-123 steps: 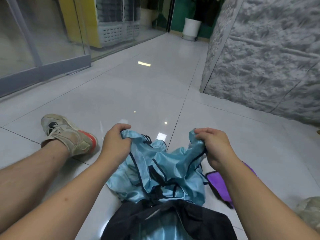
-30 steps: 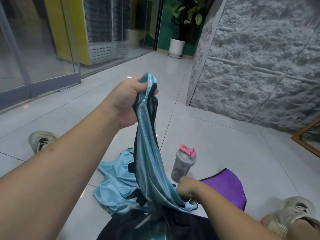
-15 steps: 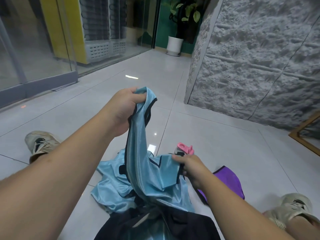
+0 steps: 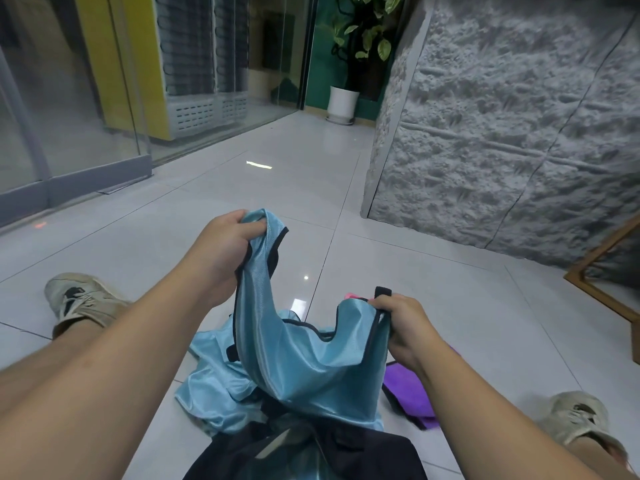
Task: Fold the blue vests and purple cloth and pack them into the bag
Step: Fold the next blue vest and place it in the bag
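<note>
A light blue vest [image 4: 311, 362] with black trim hangs spread between my hands above the floor. My left hand [image 4: 225, 247] grips one shoulder strap, raised higher. My right hand [image 4: 401, 327] grips the other strap, lower and to the right. More blue vest fabric [image 4: 207, 386] lies crumpled on the tiles underneath. The purple cloth [image 4: 408, 389] lies on the floor to the right, partly hidden by my right forearm. The black bag [image 4: 363, 455] sits at the bottom centre with its mouth under the hanging vest.
I sit on a glossy tiled floor with a shoe [image 4: 83, 303] at left and another shoe [image 4: 575, 420] at right. A pink bottle lid [image 4: 353, 295] peeks over the vest. A rough stone wall [image 4: 502, 133], a wooden frame [image 4: 602, 282] and glass partition [image 4: 69, 133] surround the floor.
My left hand has lowered with its strap. My right hand has moved right and taken the other strap, spreading the vest open between both hands.
</note>
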{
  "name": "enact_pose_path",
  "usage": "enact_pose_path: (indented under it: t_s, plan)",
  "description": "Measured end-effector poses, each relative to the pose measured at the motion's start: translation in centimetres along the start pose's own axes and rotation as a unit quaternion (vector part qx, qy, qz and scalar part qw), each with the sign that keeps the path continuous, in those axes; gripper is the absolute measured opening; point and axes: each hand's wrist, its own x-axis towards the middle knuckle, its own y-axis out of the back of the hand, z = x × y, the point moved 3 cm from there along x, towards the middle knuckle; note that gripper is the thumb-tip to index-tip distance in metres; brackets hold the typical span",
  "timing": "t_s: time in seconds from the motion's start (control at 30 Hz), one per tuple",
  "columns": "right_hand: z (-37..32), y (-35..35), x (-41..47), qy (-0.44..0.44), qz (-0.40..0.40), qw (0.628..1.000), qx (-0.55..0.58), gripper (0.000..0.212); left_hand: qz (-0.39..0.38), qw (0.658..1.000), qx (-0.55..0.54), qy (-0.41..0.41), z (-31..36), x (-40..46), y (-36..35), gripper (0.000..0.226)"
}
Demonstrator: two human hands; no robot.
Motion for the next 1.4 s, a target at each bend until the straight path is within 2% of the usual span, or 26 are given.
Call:
enact_pose_path:
  t_s: [0.17, 0.23, 0.33, 0.43, 0.5, 0.57, 0.67, 0.73, 0.83, 0.9, 0.97, 1.0, 1.03, 1.07, 1.13, 1.2, 1.27, 1.3, 1.37, 1.4]
  plan:
    - [-0.5, 0.0, 0.0, 0.008, -0.052, 0.994, -0.093, 0.006, 0.006, 1.000, 0.006, 0.005, -0.6, 0.2, 0.1, 0.013]
    - [-0.5, -0.2, -0.2, 0.013, -0.059, 0.994, -0.095, 0.010, -0.001, 0.999, 0.037, 0.008, -1.3, 0.2, -0.2, 0.011]
    - [-0.8, -0.8, -0.7, 0.023, -0.049, 0.996, -0.068, 0.015, -0.079, 0.988, 0.128, 0.036, -3.7, -0.5, -1.9, 0.020]
    - [-1.4, -1.8, -1.4, 0.039, -0.047, 0.997, -0.045, 0.014, -0.188, 0.953, 0.224, 0.072, -6.4, -1.9, -4.0, 0.028]
    - [-1.7, -2.4, -1.9, 0.045, -0.059, 0.997, -0.034, 0.014, -0.230, 0.934, 0.265, 0.067, -8.2, -2.5, -5.0, 0.031]
    - [-2.0, -2.9, -2.2, 0.047, -0.081, 0.995, -0.034, 0.014, -0.206, 0.922, 0.325, 0.037, -9.1, -2.6, -5.5, 0.035]
    - [-2.2, -3.3, -2.4, 0.053, -0.105, 0.992, -0.037, 0.011, -0.163, 0.922, 0.351, 0.016, -9.5, -2.3, -5.4, 0.007]
    - [-2.2, -3.2, -2.2, 0.059, -0.084, 0.994, -0.047, 0.008, -0.136, 0.931, 0.338, 0.014, -9.2, -1.9, -5.0, 0.014]
    - [-2.0, -2.0, -1.2, 0.046, -0.013, 0.992, -0.118, 0.024, -0.070, 0.947, 0.313, -0.011, -8.0, -1.4, -3.9, 0.014]
    - [-2.1, -1.7, -0.8, 0.030, 0.007, 0.956, -0.291, 0.041, -0.042, 0.956, 0.290, -0.026, -7.2, -1.2, -3.6, 0.013]
    - [-2.8, -1.9, -0.9, 0.047, 0.032, 0.882, -0.467, 0.061, -0.038, 0.959, 0.280, -0.041, -6.6, -1.2, -3.8, 0.012]
    - [-3.6, -2.4, -1.3, 0.084, 0.055, 0.855, -0.509, 0.065, -0.040, 0.958, 0.281, -0.049, -6.3, -1.3, -4.0, 0.012]
    - [-4.2, -2.9, -1.8, 0.125, 0.069, 0.846, -0.513, 0.066, -0.044, 0.956, 0.284, -0.060, -6.0, -1.3, -4.2, 0.011]
    - [-4.7, -3.3, -2.2, 0.158, 0.055, 0.859, -0.484, 0.062, -0.051, 0.954, 0.287, -0.070, -5.7, -1.3, -4.5, 0.011]
    - [-4.7, -4.7, -3.0, 0.166, -0.048, 0.905, -0.388, 0.054, -0.066, 0.953, 0.286, -0.083, -5.3, -1.3, -4.9, 0.011]
    - [-4.0, -5.7, -3.4, 0.159, -0.119, 0.920, -0.338, 0.068, -0.071, 0.952, 0.283, -0.089, -4.7, -1.3, -5.0, 0.012]
    - [-4.0, -6.0, -3.7, 0.169, -0.129, 0.940, -0.265, 0.084, -0.071, 0.950, 0.289, -0.093, -4.3, -1.2, -4.9, 0.013]
    - [-4.2, -5.9, -3.8, 0.177, -0.136, 0.948, -0.229, 0.085, -0.075, 0.948, 0.294, -0.094, -4.2, -1.2, -4.9, 0.013]
    - [-4.4, -6.0, -4.1, 0.181, -0.158, 0.948, -0.209, 0.070, -0.079, 0.946, 0.298, -0.097, -3.7, -1.2, -4.8, 0.012]
    - [-4.5, -6.1, -4.3, 0.181, -0.158, 0.945, -0.223, 0.050, -0.080, 0.946, 0.297, -0.099, -3.6, -1.2, -4.8, 0.012]
